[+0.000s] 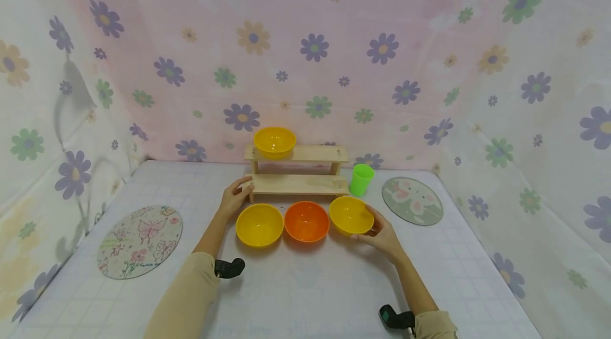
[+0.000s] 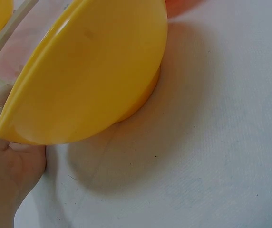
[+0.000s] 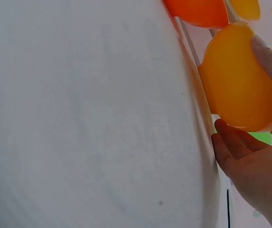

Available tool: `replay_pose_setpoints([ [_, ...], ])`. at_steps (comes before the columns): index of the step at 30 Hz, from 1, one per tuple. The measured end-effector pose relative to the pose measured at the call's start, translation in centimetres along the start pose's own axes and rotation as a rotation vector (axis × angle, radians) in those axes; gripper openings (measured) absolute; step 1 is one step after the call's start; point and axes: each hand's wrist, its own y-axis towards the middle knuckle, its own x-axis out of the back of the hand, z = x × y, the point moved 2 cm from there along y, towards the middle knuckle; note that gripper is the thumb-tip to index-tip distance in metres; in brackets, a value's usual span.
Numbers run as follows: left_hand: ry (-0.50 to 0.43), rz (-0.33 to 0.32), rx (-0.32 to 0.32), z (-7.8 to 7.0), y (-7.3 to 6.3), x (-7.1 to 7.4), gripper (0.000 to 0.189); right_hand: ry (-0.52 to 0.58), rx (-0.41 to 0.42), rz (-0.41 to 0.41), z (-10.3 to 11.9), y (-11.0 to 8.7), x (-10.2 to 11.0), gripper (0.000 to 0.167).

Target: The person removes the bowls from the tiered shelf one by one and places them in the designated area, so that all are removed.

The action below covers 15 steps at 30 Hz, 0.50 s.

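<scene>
A two-step wooden shelf (image 1: 300,184) stands at the back, and my left hand (image 1: 234,197) holds the left end of its lower step. In the left wrist view a yellow bowl (image 2: 93,71) hides most of that hand's fingers. My right hand (image 1: 384,235) grips the rim of the rightmost yellow bowl (image 1: 350,215), thumb on the near side and fingers around the right; the right wrist view shows the same bowl (image 3: 240,78) from its side. To its left sit an orange bowl (image 1: 306,222) and another yellow bowl (image 1: 260,226), in a row before the shelf.
One more yellow bowl (image 1: 275,142) rests on the left of the upper step. A green cup (image 1: 361,180) stands right of the shelf. Round mats lie on both sides, one with butterflies (image 1: 140,242) at left, one with a rabbit-like print (image 1: 412,201) at right.
</scene>
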Motion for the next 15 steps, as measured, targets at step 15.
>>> replay_pose_setpoints([
  [15,-0.001,-0.009,0.006,0.06,0.07,0.02,0.048,0.009,0.006,0.048,0.07,-0.3,-0.29,0.087],
])
